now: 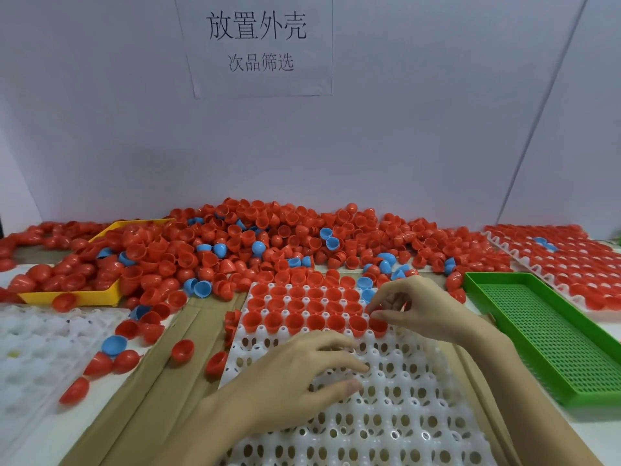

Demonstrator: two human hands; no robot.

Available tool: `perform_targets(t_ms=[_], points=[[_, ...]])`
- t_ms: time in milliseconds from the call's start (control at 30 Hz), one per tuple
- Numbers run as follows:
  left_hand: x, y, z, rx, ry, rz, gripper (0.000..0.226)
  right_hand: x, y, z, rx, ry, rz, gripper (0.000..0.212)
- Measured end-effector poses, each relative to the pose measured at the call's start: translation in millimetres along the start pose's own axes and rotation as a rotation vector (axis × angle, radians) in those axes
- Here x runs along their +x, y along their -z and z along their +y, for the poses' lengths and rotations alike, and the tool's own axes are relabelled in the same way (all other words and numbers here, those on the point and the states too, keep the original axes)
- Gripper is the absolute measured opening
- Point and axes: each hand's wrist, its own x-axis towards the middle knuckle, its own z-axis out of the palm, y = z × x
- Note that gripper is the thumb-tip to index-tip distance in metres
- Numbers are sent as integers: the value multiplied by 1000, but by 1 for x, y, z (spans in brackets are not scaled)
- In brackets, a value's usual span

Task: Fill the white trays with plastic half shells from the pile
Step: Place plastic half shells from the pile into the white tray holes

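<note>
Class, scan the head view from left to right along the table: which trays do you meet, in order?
Empty white plastic tray → yellow plastic tray → half-filled white tray under the hands → green perforated tray → white tray full of red shells.

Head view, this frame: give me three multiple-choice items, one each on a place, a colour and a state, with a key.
1. Where does the green perforated tray lie relative to the white tray being filled?
A. to its right
B. to its left
C. under it

2. Which colour are most shells in the pile?
A. blue
B. red
C. yellow

3. What is the right hand doing?
A. lying flat
B. pinching a red shell at the row's end
C. lifting the tray

Key: 1 A, it lies at the frame's right; 2 B, blue shells are few; 3 B, fingertips close on the shell, while the left hand rests on empty cells.
</note>
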Motion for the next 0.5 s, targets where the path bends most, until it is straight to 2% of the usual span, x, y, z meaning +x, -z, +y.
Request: perform_targets(t_ms=[233, 367, 500], points=[[0, 1, 0, 5, 5, 1, 46, 0, 5, 5, 239, -15, 235, 10], [-1, 1, 3, 22, 1, 1, 46, 7, 4, 13, 197, -71, 403, 16], [-1, -1, 3, 61, -20, 23, 44, 33, 6, 15, 55, -119, 304, 29]])
